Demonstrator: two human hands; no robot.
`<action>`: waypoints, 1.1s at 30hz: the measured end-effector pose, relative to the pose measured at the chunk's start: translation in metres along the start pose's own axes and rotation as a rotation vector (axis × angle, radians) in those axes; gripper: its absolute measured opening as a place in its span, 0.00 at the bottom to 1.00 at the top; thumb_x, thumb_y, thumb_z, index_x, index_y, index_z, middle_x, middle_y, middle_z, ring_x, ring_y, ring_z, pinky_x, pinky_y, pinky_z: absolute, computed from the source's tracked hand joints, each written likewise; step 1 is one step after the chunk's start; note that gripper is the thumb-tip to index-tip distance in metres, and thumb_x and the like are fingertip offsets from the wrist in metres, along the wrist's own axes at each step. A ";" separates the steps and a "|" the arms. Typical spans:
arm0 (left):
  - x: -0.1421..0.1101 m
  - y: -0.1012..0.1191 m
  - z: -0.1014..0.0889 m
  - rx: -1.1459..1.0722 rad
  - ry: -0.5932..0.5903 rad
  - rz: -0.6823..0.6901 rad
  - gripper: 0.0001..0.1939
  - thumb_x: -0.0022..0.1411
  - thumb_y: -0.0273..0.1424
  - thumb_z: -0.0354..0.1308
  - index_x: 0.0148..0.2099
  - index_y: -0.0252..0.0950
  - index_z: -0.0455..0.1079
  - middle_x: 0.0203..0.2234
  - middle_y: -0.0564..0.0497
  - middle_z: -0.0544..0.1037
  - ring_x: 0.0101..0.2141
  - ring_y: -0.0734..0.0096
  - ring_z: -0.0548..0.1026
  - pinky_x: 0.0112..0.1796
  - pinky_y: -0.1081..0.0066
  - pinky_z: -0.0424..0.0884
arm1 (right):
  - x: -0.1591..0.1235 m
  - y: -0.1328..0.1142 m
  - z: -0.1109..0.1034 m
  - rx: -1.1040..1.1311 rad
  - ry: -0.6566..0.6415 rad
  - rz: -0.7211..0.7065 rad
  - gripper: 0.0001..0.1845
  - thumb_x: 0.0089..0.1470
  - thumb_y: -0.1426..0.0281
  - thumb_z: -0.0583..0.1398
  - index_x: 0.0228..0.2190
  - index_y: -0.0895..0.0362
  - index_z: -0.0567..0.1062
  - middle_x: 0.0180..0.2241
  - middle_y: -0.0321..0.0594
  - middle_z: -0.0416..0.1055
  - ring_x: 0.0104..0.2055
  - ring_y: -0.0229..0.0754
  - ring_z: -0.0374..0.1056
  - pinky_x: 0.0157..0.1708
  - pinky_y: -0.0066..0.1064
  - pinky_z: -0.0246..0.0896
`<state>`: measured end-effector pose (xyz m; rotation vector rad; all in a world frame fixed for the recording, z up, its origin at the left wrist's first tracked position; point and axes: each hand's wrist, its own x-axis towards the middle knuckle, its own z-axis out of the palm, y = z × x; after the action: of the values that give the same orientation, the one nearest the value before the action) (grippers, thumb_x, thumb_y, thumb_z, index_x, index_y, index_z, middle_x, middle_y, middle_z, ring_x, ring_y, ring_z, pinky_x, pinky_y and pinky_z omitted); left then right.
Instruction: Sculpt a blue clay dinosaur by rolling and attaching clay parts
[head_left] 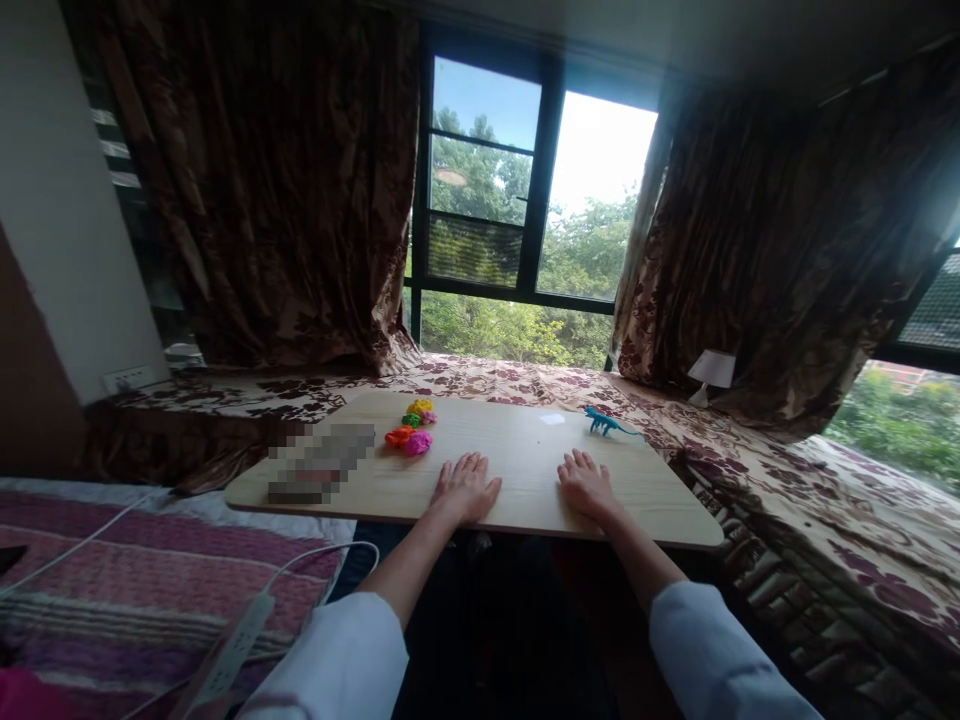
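Observation:
My left hand (466,486) lies flat, palm down, on the light wooden board (517,450), fingers stretched forward and nothing in it. To its left sit several bright lumps that look like modelling clay: a magenta lump (418,443), an orange lump (399,436), a green lump (412,420) and a yellow lump (421,406). My right hand (585,484) also rests flat near the board's front edge, fingers extended and holding nothing. Beyond it stands a blue long-tailed animal figure (606,422), apart from the fingers.
A pixelated object (322,465) lies on the board's left side. A small white patch (551,418) is near the back edge. A white lamp (711,375) stands on the patterned sill at right. A power strip (232,645) with a white cable lies on the striped bedding at left.

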<state>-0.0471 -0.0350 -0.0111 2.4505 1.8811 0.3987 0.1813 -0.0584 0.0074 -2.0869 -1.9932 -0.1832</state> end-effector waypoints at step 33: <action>0.001 -0.002 0.005 0.013 0.042 0.006 0.32 0.60 0.47 0.32 0.61 0.36 0.51 0.61 0.46 0.50 0.61 0.63 0.46 0.57 0.55 0.39 | -0.029 -0.025 0.005 0.060 -0.144 -0.196 0.28 0.60 0.57 0.38 0.58 0.54 0.53 0.62 0.43 0.41 0.63 0.42 0.37 0.57 0.44 0.33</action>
<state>-0.0475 -0.0331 -0.0159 2.4757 1.8992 0.4432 0.1540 -0.0841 -0.0030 -1.9158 -2.2588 -0.0076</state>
